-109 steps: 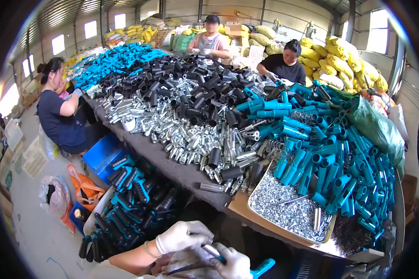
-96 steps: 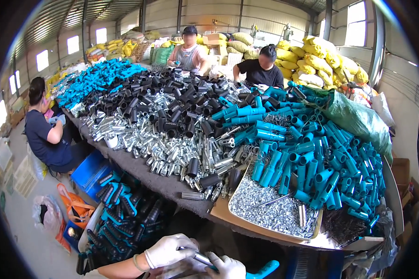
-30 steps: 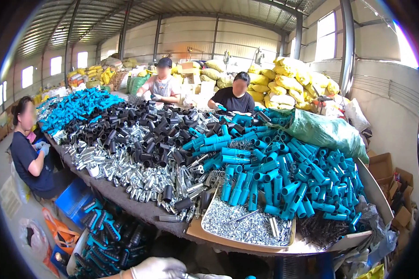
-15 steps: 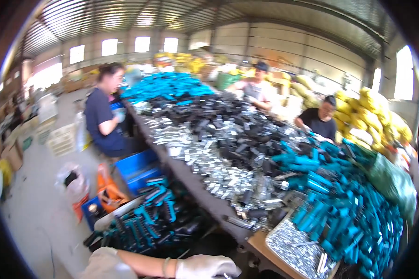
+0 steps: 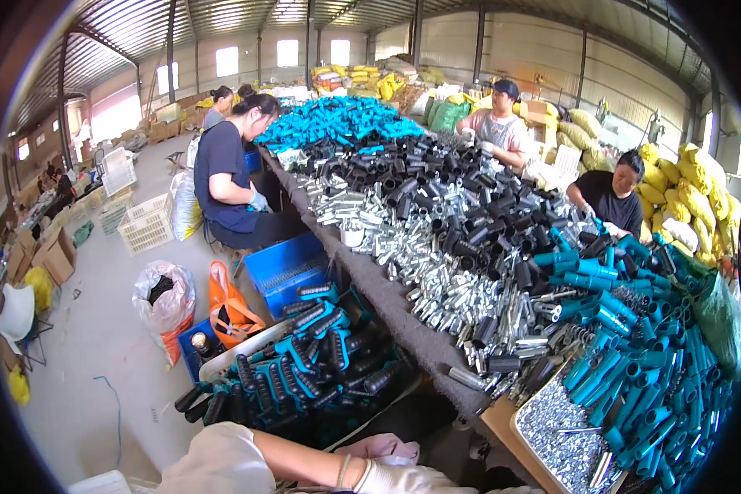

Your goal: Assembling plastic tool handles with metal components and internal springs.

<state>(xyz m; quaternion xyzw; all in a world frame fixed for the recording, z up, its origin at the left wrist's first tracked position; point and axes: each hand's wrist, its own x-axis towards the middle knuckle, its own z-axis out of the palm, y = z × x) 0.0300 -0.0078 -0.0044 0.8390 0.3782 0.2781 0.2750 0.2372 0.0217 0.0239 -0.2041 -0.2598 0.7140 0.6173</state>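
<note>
My left hand (image 5: pixel 407 478), in a white glove with a band at the wrist, reaches in at the bottom edge. Its fingers run out of the picture, so what they hold, if anything, is hidden. My right hand does not show; a pale sliver at the bottom edge is too small to make out. Just beyond the left forearm is a bin of teal and black ribbed handles (image 5: pixel 305 350). Right of the hand, a tray of small metal parts (image 5: pixel 556 436) sits at the table corner. Teal plastic tubes (image 5: pixel 634 387) are heaped beside it.
The long table (image 5: pixel 362 284) bears heaps of silver metal parts (image 5: pixel 436 288), black sleeves (image 5: pixel 436 189) and blue-teal pieces (image 5: pixel 337 119). Several people work around it. A blue crate (image 5: pixel 288 267), an orange bag (image 5: pixel 232 306) and a plastic sack (image 5: pixel 165 300) stand left of it.
The view has turned and steadied, so the table and people sit further right. My left hand has shifted right and lower, its fingers now cut off by the bottom edge.
</note>
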